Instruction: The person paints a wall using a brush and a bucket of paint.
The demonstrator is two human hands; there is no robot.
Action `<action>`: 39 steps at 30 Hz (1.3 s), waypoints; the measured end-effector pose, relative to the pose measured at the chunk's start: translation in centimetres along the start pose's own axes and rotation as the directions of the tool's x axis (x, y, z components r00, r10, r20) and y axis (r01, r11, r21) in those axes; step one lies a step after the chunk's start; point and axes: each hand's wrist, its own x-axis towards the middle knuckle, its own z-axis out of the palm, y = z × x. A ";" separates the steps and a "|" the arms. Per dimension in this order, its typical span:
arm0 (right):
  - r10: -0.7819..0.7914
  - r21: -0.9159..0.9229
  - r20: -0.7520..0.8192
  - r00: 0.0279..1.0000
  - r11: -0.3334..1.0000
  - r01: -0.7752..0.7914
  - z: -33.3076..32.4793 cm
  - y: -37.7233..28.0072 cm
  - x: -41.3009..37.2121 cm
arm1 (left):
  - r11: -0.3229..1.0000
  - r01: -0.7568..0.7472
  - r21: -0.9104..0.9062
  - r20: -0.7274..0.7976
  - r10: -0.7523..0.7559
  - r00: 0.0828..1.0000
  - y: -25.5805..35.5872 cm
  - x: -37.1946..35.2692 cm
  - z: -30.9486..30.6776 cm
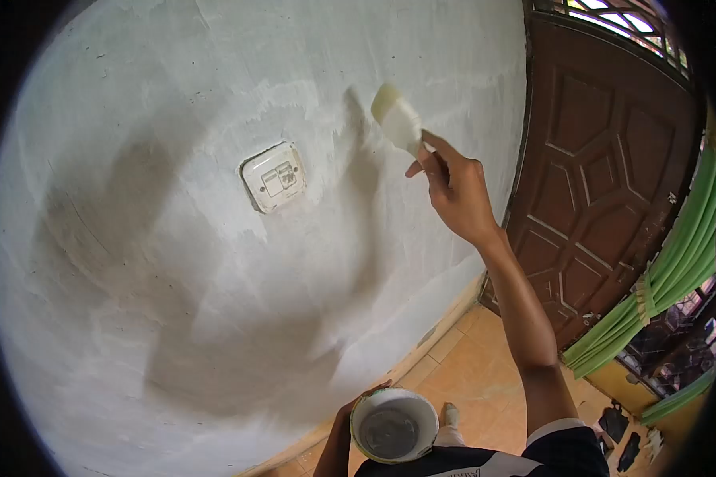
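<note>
My right hand is raised in front of the wall, its fingers closed round the handle of a wide paintbrush with pale, paint-coated bristles pointing up and left. The brush head overlaps the whitish, streaky painted wall in this view. Low in the view, my left hand grips the side of a white paint tub, its fingers partly hidden behind the rim. Greyish-white paint lies in the bottom of the tub. Left of the brush, a white light switch is set in the wall.
A brown panelled door stands right of the wall. Beyond it hangs a gathered green curtain by a window. Orange tiles cover the floor, with dark footwear at lower right. Shadows fall across the wall.
</note>
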 end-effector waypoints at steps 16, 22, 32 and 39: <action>-0.085 -0.251 0.013 0.996 0.964 0.086 5.9 1.7 0.4 | 0.998 0.068 -0.010 -0.041 -0.068 0.997 2.1 3.5 -0.2; 0.035 -0.078 0.240 0.970 0.997 -0.017 1.8 3.0 -2.5 | 0.996 0.090 -0.015 -0.071 -0.091 0.993 1.0 2.2 0.1; -0.116 -0.143 0.063 0.991 0.982 0.124 4.5 0.2 1.8 | 0.993 0.115 -0.017 -0.133 -0.116 0.984 4.7 3.2 1.0; 0.014 -0.143 0.252 0.968 0.989 0.023 0.2 -0.7 0.6 | 0.990 0.135 -0.045 -0.159 -0.141 0.977 5.6 4.2 2.4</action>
